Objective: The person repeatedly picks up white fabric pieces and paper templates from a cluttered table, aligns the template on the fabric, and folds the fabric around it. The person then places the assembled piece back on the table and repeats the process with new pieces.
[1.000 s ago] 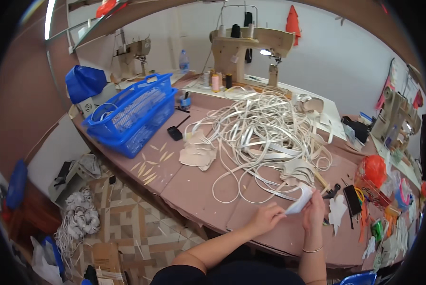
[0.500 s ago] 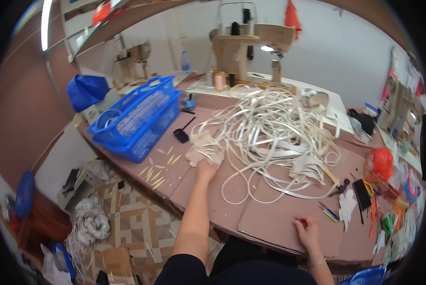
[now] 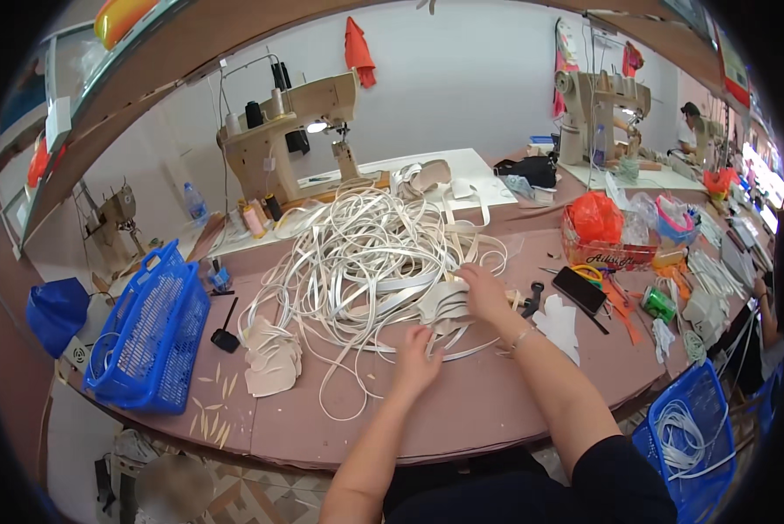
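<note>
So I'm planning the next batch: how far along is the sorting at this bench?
Looks early. One stack of beige cut leather pieces lies sorted aside. Both hands, left hand and right hand, work a second pile of beige pieces. The big tangle of white straps remains.

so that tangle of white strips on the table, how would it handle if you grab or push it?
The white strips are probably floppy: they lie in loose loops and curls. Lifting one would likely drag others along, since they cross and overlap. Each looks thin and flat, so probably light; a push would likely bunch the pile rather than slide it whole across the table.
</note>
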Motion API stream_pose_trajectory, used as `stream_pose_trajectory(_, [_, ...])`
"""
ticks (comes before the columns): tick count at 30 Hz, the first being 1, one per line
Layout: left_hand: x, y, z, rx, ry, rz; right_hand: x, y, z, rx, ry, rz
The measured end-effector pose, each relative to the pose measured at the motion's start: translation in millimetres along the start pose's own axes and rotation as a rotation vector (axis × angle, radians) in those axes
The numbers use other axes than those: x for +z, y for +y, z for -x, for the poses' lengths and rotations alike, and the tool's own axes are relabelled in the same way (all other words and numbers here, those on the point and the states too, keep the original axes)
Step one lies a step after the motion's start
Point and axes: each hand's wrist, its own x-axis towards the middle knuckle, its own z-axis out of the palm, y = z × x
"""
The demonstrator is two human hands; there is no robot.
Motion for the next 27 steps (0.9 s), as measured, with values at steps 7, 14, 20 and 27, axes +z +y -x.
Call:
stream_pose_trajectory(7, [29,18,-30,0.156,-0.004,-0.228,11,-3,-33,0.147,-0.625,0.076])
stream_pose_trajectory(14, [38,13,-38,0.222,0.082,-0.460,-5,-8,-28,0.309,-0.281,-0.044])
stream_pose_trajectory(20, [35,13,-38,0.332,0.068,-0.442,-16,-3,-35,0.343,-0.136,0.094])
stream_pose_trajectory(27, [11,7,-38,0.506,-0.013,-0.368,-24,24,-50,0.437,-0.001,0.136])
